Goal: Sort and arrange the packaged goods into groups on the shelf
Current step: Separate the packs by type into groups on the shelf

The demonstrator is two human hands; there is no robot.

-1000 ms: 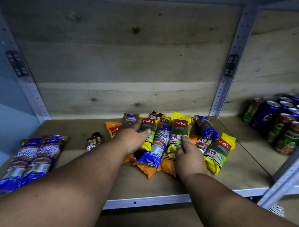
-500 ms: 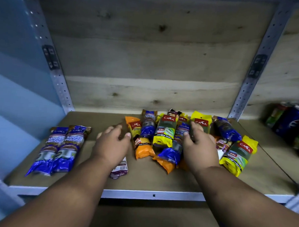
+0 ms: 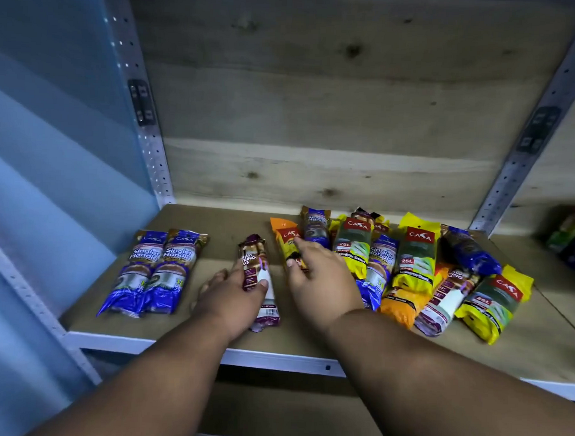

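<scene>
On the wooden shelf (image 3: 213, 219) my left hand (image 3: 231, 296) grips a purple draw-string-bag pack (image 3: 254, 259), thumb across its front, with the pack lying flat on the board. My right hand (image 3: 321, 280) rests with index finger and thumb on an orange pack (image 3: 287, 237) at the left edge of a mixed pile. That pile holds yellow packs (image 3: 416, 256), blue packs (image 3: 469, 253), a second purple pack (image 3: 445, 302) and another orange one (image 3: 401, 307), overlapping. Two blue packs (image 3: 160, 270) lie side by side at the far left.
Perforated metal uprights stand at the back left (image 3: 151, 136) and back right (image 3: 530, 129). A translucent blue panel (image 3: 52, 141) closes the left side. Drink cans (image 3: 572, 233) sit blurred on the neighbouring shelf at right. The shelf's white front rail (image 3: 273, 359) runs under my forearms.
My left hand has closed on the purple pack, which now lies further back and more upright. My right hand moved left from the pile's middle onto the orange pack. The view shifted left.
</scene>
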